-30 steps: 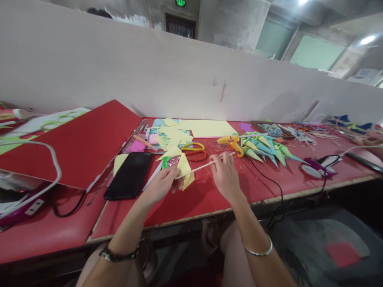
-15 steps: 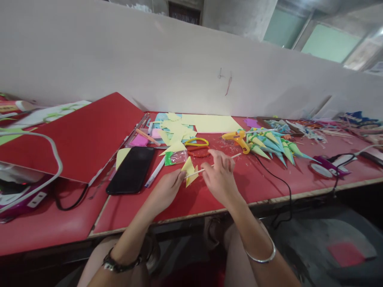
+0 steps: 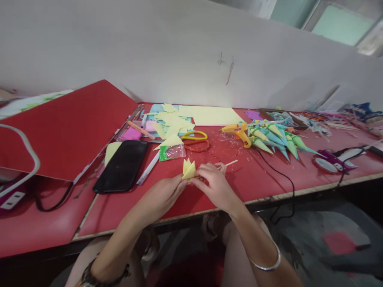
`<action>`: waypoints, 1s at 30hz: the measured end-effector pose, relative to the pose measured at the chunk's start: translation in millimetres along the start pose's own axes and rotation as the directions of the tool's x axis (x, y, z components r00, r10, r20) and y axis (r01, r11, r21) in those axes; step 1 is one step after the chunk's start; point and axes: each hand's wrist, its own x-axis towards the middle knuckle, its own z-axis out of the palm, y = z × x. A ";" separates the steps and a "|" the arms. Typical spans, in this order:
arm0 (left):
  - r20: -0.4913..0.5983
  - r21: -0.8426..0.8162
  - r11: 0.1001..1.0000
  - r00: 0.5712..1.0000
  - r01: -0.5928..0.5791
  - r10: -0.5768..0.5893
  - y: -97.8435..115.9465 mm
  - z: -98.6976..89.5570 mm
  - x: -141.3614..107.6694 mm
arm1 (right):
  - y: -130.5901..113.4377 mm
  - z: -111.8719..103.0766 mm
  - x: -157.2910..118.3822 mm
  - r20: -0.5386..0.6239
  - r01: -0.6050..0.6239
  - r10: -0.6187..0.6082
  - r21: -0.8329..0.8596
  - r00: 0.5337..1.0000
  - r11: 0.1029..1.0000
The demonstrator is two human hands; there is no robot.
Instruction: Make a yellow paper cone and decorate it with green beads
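Note:
Both hands meet over the red table near its front edge. My left hand (image 3: pixel 168 194) pinches the base of a folded yellow paper piece (image 3: pixel 188 169) whose pointed tips stand up. My right hand (image 3: pixel 214 183) is closed beside it, fingers round a thin pale stick (image 3: pixel 231 162) that sticks out to the right. The stick's other end is hidden by the fingers and paper. Just behind the paper lie a small clear packet with a green end (image 3: pixel 172 152) and scissors with yellow and red handles (image 3: pixel 196 141).
A black phone (image 3: pixel 122 166) and a white pen (image 3: pixel 149 169) lie left. Behind are cut yellow papers (image 3: pixel 170 121). A yellow glue gun (image 3: pixel 239 132), its black cord, and a pile of yellow and blue paper cones (image 3: pixel 273 137) are right. A red board (image 3: pixel 68 127) leans at left.
The yellow paper, spread flat around the stick before, is now gathered upright with its points up. My right hand has moved in against it, and the view has shifted slightly.

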 end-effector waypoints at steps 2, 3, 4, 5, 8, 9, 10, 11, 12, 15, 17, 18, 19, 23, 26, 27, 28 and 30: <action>0.013 0.000 1.000 1.000 -0.005 0.005 0.1 -0.6 -0.5 | -0.2 0.0 -1.3 -0.010 0.012 -0.012 0.000 1.000 1.000; 0.008 0.002 1.000 1.000 0.001 -0.001 0.0 -0.6 -0.6 | -0.6 0.1 -1.8 -0.017 0.018 -0.018 -0.006 1.000 1.000; -0.001 0.005 1.000 1.000 0.010 -0.010 -0.1 -0.5 -0.7 | -1.1 0.3 -2.2 -0.023 0.024 -0.025 -0.017 0.999 1.000; -0.010 0.009 1.000 1.000 0.022 -0.022 -0.2 -0.5 -0.8 | -1.7 0.5 -2.6 -0.028 0.033 -0.034 -0.032 0.999 0.999; -0.012 0.006 0.999 0.999 0.036 -0.036 -0.5 -1.4 -1.3 | -2.5 1.1 -2.9 -0.019 0.081 -0.082 -0.068 0.996 0.994; -0.012 -0.001 1.000 0.999 0.031 -0.031 -0.5 -2.1 -1.6 | -2.4 1.4 -2.8 -0.010 0.096 -0.097 -0.066 0.995 0.993; -0.014 -0.010 1.000 1.000 0.026 -0.026 -0.3 -2.8 -2.0 | -2.3 1.6 -2.6 -0.004 0.105 -0.106 -0.055 0.994 0.993; -0.016 -0.018 1.000 1.000 0.021 -0.021 -0.1 -3.6 -2.3 | -2.1 1.8 -2.4 -0.003 0.105 -0.105 -0.036 0.994 0.994; -0.013 -0.024 1.000 1.000 0.018 -0.019 0.2 -4.2 -2.6 | -2.1 2.1 -2.1 -0.006 0.095 -0.095 -0.011 0.995 0.995; 0.024 -0.039 0.999 1.000 0.019 -0.019 1.1 -5.3 -3.2 | -2.2 2.6 -1.6 -0.001 0.042 -0.042 0.073 0.999 0.996; 0.038 -0.027 1.000 0.999 0.014 -0.013 1.4 -5.3 -3.3 | -2.2 2.4 -1.5 0.015 0.005 -0.006 0.101 1.000 0.995; 0.040 -0.014 1.000 0.999 0.007 -0.006 1.6 -5.2 -3.2 | -1.9 2.1 -1.5 0.023 -0.015 0.012 0.111 1.000 0.994; 0.044 0.005 1.000 0.999 -0.003 0.003 1.8 -5.1 -3.1 | -1.6 1.6 -1.6 0.027 -0.032 0.029 0.122 0.999 0.992; 0.108 0.135 0.989 0.993 -0.052 0.038 1.8 -5.4 -2.6 | 1.3 -1.1 -1.4 0.043 -0.057 0.049 0.209 0.998 0.976; 0.144 0.248 0.962 0.987 -0.110 0.076 1.3 -5.4 -2.3 | 3.9 -3.2 -1.1 0.061 -0.036 0.023 0.226 0.998 0.974; 0.156 0.282 0.951 0.984 -0.129 0.087 1.2 -5.3 -2.1 | 4.7 -4.0 -1.0 0.069 -0.028 0.014 0.219 0.998 0.975; 0.170 0.322 0.936 0.981 -0.144 0.093 1.2 -5.1 -1.6 | 5.3 -4.9 -1.0 0.081 -0.021 0.004 0.216 0.997 0.976; 0.182 0.422 0.893 0.979 -0.160 0.089 1.2 -4.9 -0.4 | 6.6 -6.9 -1.0 0.119 -0.018 -0.010 0.238 0.993 0.971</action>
